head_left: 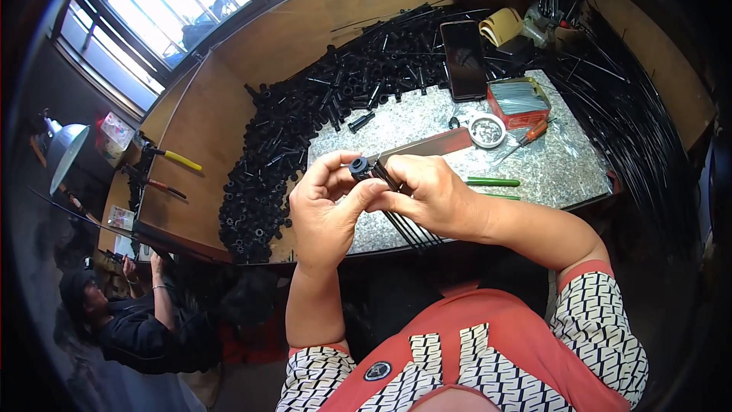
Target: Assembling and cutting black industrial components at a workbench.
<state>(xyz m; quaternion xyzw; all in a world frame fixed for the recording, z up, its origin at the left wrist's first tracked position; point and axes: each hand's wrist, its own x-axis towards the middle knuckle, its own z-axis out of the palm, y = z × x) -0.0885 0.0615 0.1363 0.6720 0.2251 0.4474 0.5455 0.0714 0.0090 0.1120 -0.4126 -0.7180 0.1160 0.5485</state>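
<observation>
My left hand point(324, 202) is closed round a small black round plastic fitting point(358, 167), gripping it between fingers and thumb. Close beside it, my right hand point(431, 194) pinches several thin black rods point(408, 227) near the fitting. The rods slant down toward the table's front edge, and their upper ends meet the fitting or lie right by it; the fingers hide exactly how. Both hands are held above the speckled grey work board point(560, 172), with the thumbs almost touching.
A heap of black plastic fittings point(305, 95) covers the left and back. Around the right are a phone point(463, 61), a red box point(518, 103) of thin wires, a white bowl point(486, 131), an orange-handled screwdriver point(532, 133) and long black rods point(633, 114). Another person point(145, 320) works at left.
</observation>
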